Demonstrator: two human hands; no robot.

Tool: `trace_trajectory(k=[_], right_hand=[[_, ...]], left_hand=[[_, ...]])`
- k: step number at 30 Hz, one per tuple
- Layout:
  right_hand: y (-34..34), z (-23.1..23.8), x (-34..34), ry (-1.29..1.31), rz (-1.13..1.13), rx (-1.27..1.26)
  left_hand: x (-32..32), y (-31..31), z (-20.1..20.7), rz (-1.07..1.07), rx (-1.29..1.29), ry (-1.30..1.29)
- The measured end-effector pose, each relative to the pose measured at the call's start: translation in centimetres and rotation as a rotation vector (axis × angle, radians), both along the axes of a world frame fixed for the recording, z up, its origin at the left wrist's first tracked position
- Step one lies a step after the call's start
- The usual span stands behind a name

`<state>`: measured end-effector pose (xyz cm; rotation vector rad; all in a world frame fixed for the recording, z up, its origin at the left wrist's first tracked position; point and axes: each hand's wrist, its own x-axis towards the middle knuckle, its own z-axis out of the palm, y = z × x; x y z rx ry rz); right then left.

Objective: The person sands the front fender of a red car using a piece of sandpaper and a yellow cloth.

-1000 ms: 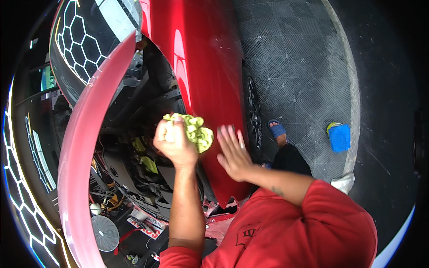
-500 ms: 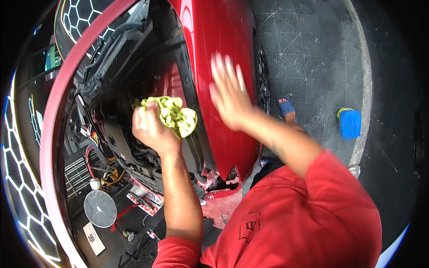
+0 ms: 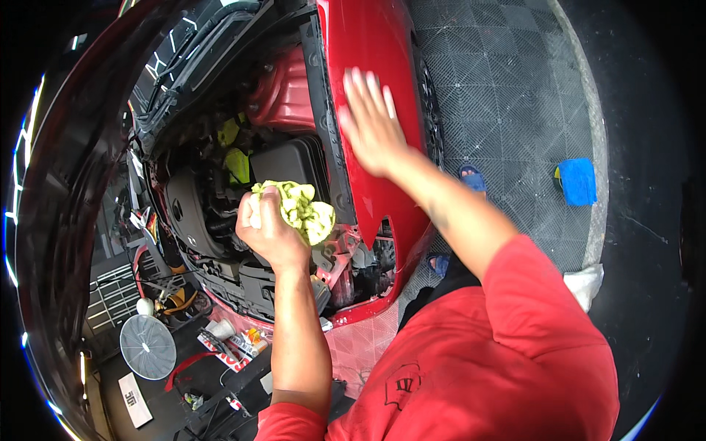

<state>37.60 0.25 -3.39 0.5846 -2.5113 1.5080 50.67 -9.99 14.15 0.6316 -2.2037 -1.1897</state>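
My left hand (image 3: 269,234) is closed round a crumpled yellow-green cloth (image 3: 303,214), held over the open engine bay of a red car. My right hand (image 3: 373,125) lies open at the red fender (image 3: 379,55), fingers stretched out and the palm turned down; whether it presses on the paint I cannot tell. Below the cloth are a black engine cover (image 3: 193,209) and a black box (image 3: 294,163). Two more yellow-green patches, like cloth, show deeper in the bay. At the front corner beside the fender, a gap exposes inner parts where a headlight would sit.
The raised hood (image 3: 66,147) curves along my left. A blue cloth (image 3: 578,181) hangs over something yellow on the grey tiled floor (image 3: 507,110) at right, with a white bag (image 3: 585,285) nearer me. A round fan-like disc (image 3: 148,347) and assorted gear stand at lower left.
The hood's pink-red rim has swung out of the middle left, and more of the engine bay shows. My left hand with the cloth sits slightly farther right and lower; my right hand stays at the fender.
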Motion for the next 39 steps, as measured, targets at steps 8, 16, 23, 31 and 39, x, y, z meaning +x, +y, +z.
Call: trace_trajectory(k=[8, 16, 23, 31, 39], right_hand=[[1.7, -0.8, 15.4, -0.048, 0.217, 0.109], [-0.9, 2.0, -2.7, 0.026, -0.054, 0.047], [-0.2, 2.6, -2.4, 0.000, 0.052, 0.101], [1.6, 0.0, 8.1, -0.196, 0.342, 0.080], [-0.6, 2.2, -21.2, -0.176, -0.030, -0.052]], left_hand=[[-1.1, -0.3, -0.1, -0.042, 0.048, 0.023], [-6.1, -0.6, -0.2, -0.050, 0.026, 0.003], [-9.8, 0.1, 0.3, -0.076, 0.163, 0.031], [-14.6, 0.5, 0.2, -0.093, 0.044, -0.001], [-21.5, 2.1, -0.6, -0.203, -0.022, -0.016]])
